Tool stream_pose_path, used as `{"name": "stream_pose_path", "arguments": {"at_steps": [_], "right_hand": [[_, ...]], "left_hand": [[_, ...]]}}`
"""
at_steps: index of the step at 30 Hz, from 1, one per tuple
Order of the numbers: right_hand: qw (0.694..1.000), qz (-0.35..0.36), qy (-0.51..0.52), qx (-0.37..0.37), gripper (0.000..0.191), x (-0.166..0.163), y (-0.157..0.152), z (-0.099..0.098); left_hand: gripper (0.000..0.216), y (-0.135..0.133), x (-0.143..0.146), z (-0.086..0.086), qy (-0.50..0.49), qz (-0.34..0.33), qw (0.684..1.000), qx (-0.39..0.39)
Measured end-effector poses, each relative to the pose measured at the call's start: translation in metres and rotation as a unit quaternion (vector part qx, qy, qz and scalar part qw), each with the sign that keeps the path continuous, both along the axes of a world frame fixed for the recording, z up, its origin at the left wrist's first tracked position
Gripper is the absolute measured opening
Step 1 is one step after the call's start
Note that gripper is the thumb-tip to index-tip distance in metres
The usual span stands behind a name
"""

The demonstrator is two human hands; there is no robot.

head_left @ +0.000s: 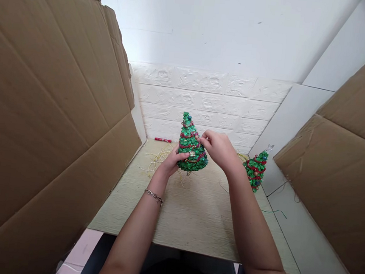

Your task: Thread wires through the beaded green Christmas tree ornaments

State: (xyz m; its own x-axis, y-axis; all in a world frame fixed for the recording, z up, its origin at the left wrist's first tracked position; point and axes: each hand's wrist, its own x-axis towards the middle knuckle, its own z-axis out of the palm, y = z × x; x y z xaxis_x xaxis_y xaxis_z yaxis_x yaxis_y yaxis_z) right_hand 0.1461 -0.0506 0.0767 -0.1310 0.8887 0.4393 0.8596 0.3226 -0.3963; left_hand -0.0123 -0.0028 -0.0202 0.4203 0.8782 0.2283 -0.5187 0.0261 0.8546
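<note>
Green tinsel tree (191,148) is held upright between both hands: clasped low by the left hand (176,157), pinched mid-height by the right hand (218,148).

Both hands (200,153) grip a glittery tree (192,144) — upright.

Place: makeshift craft workstation | Walls: cardboard sheets (44,112) left and right, white brick-pattern panel (205,96) behind | Tabletop (188,214): pale wood, loose yellow wires (159,158), red tool (163,140) | Goods: glitter tree (191,148) in hand, second tree (256,169) standing alongside
</note>
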Motion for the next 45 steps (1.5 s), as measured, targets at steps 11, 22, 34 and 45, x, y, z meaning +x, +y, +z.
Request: {"name": "stream_pose_path", "arguments": {"at_steps": [11, 22, 34, 45], "right_hand": [[0.994, 0.055, 0.047, -0.086, 0.022, 0.006, -0.005, 0.001], [0.997, 0.047, 0.067, 0.001, 0.028, 0.012, -0.003, 0.005], [0.996, 0.014, 0.063, 0.065, 0.027, 0.017, -0.015, 0.011], [0.996, -0.086, -0.033, 0.014, 0.027, 0.007, -0.019, 0.015]], "left_hand": [[0.043, 0.002, -0.001, 0.004, -0.077, 0.041, 0.995, -0.050], [0.037, 0.003, -0.002, 0.004, -0.088, 0.058, 0.992, -0.069], [0.049, 0.001, 0.002, 0.001, -0.058, 0.018, 0.998, -0.030], [0.051, 0.001, 0.000, 0.002, -0.047, 0.023, 0.998, -0.030]]}}
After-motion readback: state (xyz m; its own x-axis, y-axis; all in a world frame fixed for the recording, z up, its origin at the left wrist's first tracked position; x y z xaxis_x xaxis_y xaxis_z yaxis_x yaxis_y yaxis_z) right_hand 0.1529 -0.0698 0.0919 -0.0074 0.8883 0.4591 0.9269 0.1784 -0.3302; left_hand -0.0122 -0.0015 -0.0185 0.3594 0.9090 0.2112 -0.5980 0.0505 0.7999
